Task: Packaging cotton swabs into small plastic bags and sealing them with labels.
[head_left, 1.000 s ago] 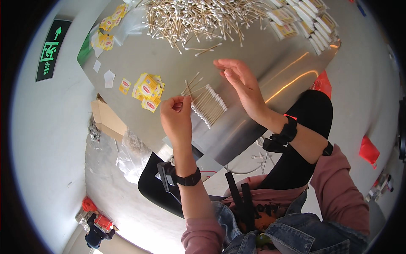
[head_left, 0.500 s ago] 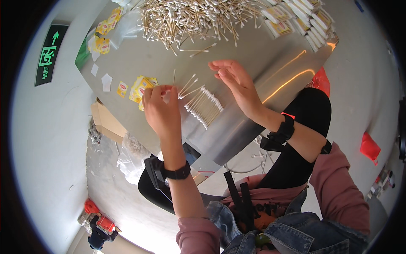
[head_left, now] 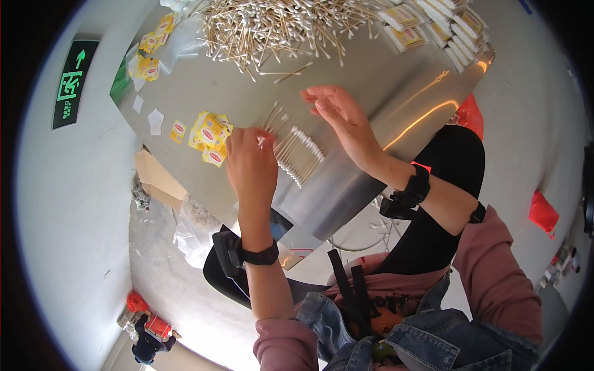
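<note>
On the metal table, a row of cotton swabs (head_left: 301,154) lies side by side, with a few loose swabs (head_left: 276,119) at its upper left end. My left hand (head_left: 252,162) is at that end, its thumb and fingers drawn together on a cotton swab, partly hidden by the fingers. Beyond the row's right side my right hand (head_left: 344,120) is held over the table, fingers stretched out and holding nothing. Just left of my left hand sits a small pile of yellow-and-white printed cards (head_left: 210,133).
A large heap of cotton swabs (head_left: 278,31) covers the table's far side. Stacked packs of swabs (head_left: 458,37) stand at the far right, and more yellow cards (head_left: 150,46) at the far left. Below the left edge are a cardboard box (head_left: 158,179) and clear plastic bags (head_left: 195,238).
My left hand has moved right, from beside the yellow cards to the loose swabs at the row's end. My right hand has barely shifted.
</note>
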Tool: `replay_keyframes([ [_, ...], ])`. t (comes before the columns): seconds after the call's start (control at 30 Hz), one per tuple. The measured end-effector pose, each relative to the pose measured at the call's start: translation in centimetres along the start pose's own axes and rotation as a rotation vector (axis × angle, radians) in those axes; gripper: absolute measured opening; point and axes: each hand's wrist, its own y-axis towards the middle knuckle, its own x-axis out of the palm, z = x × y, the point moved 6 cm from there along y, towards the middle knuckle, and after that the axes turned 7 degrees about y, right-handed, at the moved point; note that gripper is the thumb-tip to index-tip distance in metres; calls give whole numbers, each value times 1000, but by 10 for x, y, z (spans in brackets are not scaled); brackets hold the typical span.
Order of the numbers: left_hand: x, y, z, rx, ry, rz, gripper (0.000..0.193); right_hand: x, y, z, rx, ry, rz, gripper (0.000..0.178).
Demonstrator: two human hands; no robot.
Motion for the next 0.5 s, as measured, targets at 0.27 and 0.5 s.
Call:
replay_keyframes([
  [0.27,-23,-12,9,-167,-717,-111,4,18,-9,-5,256,128,-266,25],
  [0.5,-24,-22,2,-354,-940,-156,12,15,-3,-15,208,77,-281,17],
])
